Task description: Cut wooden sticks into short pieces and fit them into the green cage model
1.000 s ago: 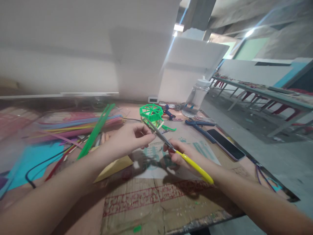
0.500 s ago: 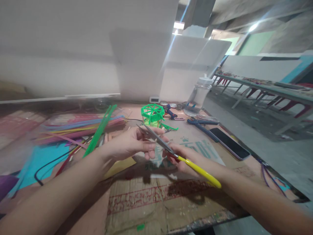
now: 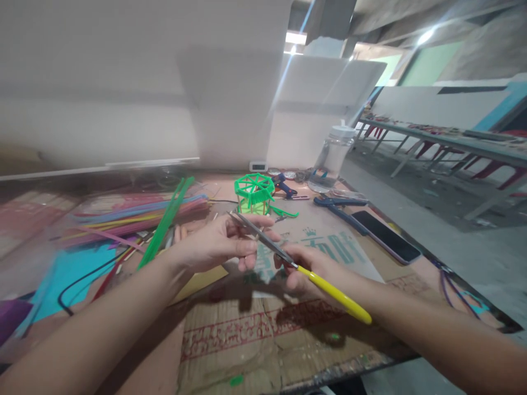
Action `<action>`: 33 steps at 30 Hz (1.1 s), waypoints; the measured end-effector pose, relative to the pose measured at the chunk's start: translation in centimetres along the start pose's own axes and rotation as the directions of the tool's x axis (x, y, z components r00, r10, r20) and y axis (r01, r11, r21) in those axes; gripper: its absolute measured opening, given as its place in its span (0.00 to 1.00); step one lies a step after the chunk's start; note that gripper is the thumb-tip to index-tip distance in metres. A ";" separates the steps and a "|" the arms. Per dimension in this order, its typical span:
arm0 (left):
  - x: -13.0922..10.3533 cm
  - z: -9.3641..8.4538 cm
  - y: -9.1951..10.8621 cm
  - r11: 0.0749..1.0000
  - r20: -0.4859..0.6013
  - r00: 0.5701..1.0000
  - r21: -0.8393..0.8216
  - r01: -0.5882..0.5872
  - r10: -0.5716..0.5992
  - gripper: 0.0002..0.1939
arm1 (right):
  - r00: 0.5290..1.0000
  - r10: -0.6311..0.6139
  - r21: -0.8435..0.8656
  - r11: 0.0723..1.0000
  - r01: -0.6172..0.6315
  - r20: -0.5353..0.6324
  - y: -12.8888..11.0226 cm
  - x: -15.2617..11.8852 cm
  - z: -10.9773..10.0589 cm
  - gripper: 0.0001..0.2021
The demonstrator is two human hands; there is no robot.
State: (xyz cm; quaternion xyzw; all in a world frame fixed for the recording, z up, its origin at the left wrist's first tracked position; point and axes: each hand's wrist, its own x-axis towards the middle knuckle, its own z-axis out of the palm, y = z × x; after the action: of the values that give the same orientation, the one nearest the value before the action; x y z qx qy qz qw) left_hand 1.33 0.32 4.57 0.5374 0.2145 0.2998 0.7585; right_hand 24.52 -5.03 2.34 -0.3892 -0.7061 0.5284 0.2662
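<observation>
Scissors [image 3: 308, 274] have shifted lower, right fingers [image 3: 295, 281] clasping them; left fingers [image 3: 244, 247] bent, hold unclear.

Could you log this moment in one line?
right hand: holding yellow-handled scissors | left hand: near blades | beyond: green octagonal frame

Place: some kind of craft workshop, and a pretty rough-and-ready one
Work surface: scuffed cardboard [image 3: 226, 354] flecked with green scraps, so yeah, it gets used
Materials: bundled colored strips [image 3: 164, 220] and green strips [image 3: 162, 230] piled up beside blue paper [image 3: 78, 274]
Tools: yellow-handled scissors [image 3: 304, 271], blue pliers-type thing [image 3: 327, 203], what looks like a glue gun [image 3: 285, 187]
Other table: long gray one [image 3: 436, 142] across the aisle, littered with bits, red stools [image 3: 500, 180] underneath
Building: bare grayish floor [image 3: 411, 203], raw-looking ceiling [image 3: 489, 38], plain white partitions [image 3: 239, 109]
</observation>
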 end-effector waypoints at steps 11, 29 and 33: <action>0.3 -0.8 -1.0 1.000 0.053 0.998 0.012 0.028 -0.029 0.25 | 0.997 0.016 -0.110 0.994 -0.008 0.075 -0.4 0.0 -1.3 0.25; 0.2 -1.8 -0.6 0.999 0.119 0.992 0.004 0.031 -0.032 0.26 | 0.993 -0.116 -0.060 0.991 0.117 0.007 0.6 0.5 0.0 0.25; -0.1 -2.6 0.1 0.985 0.092 0.993 0.163 0.056 -0.071 0.28 | 0.974 -0.216 -0.047 0.976 0.213 -0.073 0.0 0.2 -1.2 0.25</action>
State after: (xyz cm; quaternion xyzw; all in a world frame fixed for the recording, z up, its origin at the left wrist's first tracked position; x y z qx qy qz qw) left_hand -0.46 2.06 3.84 0.6033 0.2177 0.2308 0.7317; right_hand 25.40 -4.19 2.68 -0.3360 -0.7432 0.4672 0.3413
